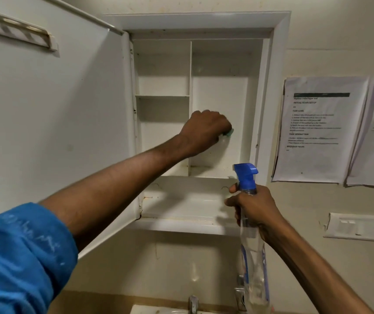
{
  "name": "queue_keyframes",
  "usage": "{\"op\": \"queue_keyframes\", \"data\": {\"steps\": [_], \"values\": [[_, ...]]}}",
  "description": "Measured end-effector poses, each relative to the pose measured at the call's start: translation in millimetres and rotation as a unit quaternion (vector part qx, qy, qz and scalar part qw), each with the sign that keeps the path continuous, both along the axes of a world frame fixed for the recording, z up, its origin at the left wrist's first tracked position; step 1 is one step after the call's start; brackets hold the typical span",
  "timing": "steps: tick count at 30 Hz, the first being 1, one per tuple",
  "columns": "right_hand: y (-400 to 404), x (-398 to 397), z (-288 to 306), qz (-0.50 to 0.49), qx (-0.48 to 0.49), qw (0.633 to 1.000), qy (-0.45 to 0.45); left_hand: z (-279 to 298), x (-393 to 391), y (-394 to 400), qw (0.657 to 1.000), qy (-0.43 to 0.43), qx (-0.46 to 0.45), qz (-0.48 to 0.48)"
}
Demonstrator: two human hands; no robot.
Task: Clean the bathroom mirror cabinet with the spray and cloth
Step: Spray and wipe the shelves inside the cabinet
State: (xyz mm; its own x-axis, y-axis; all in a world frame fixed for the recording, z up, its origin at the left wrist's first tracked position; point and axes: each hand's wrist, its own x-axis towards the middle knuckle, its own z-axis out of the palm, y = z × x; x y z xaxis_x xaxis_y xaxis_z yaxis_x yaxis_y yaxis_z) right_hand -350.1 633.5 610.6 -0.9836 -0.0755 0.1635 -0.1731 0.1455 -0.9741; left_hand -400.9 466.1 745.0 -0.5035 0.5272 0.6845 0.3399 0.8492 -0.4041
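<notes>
A white wall-mounted mirror cabinet (270, 91) stands open, its one door (56, 132) swung wide to the left. Inside the cabinet's tall right compartment, the left hand (206, 132) is curled tight around a small green cloth (297, 132), pressing it to the back panel. Just below the cabinet's lower right corner, the right hand (254, 209) grips the neck of one clear plastic spray bottle with a blue trigger head (247, 175), held upright. Two printed paper sheets (317, 130) hang on the wall right of the cabinet, one white switch plate (360, 227) beneath them. One metal tap (193, 303) sits below the cabinet.
</notes>
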Motion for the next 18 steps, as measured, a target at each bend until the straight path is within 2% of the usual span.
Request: {"op": "queue_keyframes", "data": {"steps": [5, 11, 18], "values": [[-26.8, -14.9, 11.9, 0.033, 0.0, 0.998, -0.054, -26.2, -9.4, -9.6, 0.986, -0.134, -0.041, 0.087], [-49.4, -26.9, 23.2, 0.071, 0.019, 0.992, -0.1, -19.7, -18.9, 2.1, 0.969, -0.218, 0.006, 0.119], [-53.5, -32.9, 21.9, 0.07, 0.02, 0.991, -0.113, -1.1, -21.9, 7.4, 0.941, -0.299, 0.035, 0.157]]}}
